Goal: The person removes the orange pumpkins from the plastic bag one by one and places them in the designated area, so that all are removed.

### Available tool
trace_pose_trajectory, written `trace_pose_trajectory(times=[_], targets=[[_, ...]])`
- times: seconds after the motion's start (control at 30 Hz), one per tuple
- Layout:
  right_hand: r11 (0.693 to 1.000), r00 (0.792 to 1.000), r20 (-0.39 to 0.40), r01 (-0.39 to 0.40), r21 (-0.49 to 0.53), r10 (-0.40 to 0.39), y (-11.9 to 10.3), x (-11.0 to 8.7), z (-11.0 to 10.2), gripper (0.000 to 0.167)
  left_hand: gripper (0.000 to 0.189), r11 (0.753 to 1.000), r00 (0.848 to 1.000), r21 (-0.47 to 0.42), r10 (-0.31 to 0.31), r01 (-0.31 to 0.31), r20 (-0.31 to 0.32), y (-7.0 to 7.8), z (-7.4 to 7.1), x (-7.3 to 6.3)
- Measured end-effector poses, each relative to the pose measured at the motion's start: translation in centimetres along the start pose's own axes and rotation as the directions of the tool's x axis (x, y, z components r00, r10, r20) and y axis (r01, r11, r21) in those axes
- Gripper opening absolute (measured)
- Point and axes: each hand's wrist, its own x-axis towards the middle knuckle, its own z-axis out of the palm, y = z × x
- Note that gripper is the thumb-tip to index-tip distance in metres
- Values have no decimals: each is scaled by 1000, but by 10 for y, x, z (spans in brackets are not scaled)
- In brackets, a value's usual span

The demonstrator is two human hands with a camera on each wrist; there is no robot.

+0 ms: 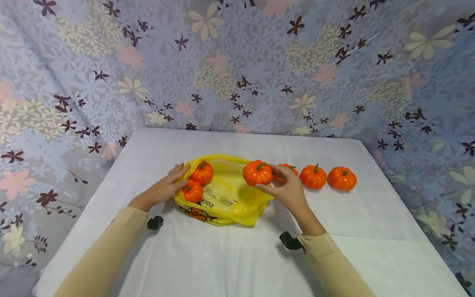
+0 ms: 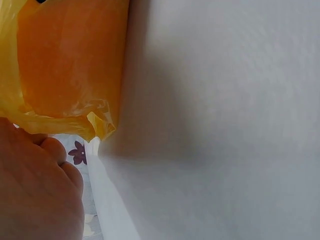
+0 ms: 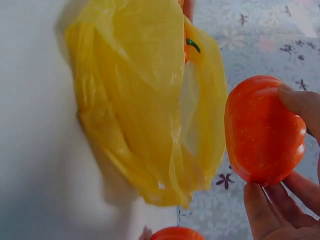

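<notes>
A glossy orange toy pumpkin (image 1: 257, 173) with a green stem is gripped between the thumb and fingers of my right hand (image 1: 287, 189), above the right side of a yellow plastic bag (image 1: 237, 208). The bag lies on its side with its mouth spread, dark print showing on it. Two more pumpkins, one at the back (image 1: 202, 173) and one nearer (image 1: 192, 191), sit in its left part. At the bag's left edge rests my left hand (image 1: 165, 187), fingers extended along the outside and thumb over the rim, beside the nearer pumpkin.
Right of the bag, three other pumpkins stand in a row: one partly hidden behind my right hand, a middle one (image 1: 313, 177) and an outer one (image 1: 342, 178). A white cloth (image 1: 222, 264) covers the table. Floral fabric (image 1: 237, 66) hangs behind and at the sides.
</notes>
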Motion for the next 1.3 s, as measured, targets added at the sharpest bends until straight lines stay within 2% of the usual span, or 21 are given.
trace_pose_trajectory(times=[0.27, 0.67, 0.97, 1.3], targets=[[1000, 998, -48, -30, -1, 30, 12, -16, -23, 78, 63, 1000, 1000, 16, -8, 8, 3, 3, 3, -1], [996, 995, -94, -28, -84, 20, 26, -37, -63, 77, 65, 999, 999, 9, -47, 47, 18, 2, 7, -4], [988, 989, -149, -23, -156, 0, 37, -45, -84, 76, 65, 1000, 1000, 15, -25, 25, 12, 8, 3, -2], [978, 978, -197, -109, -178, 74, 51, -61, -106, 76, 64, 1000, 999, 6, -29, 28, 18, 7, 5, -3]])
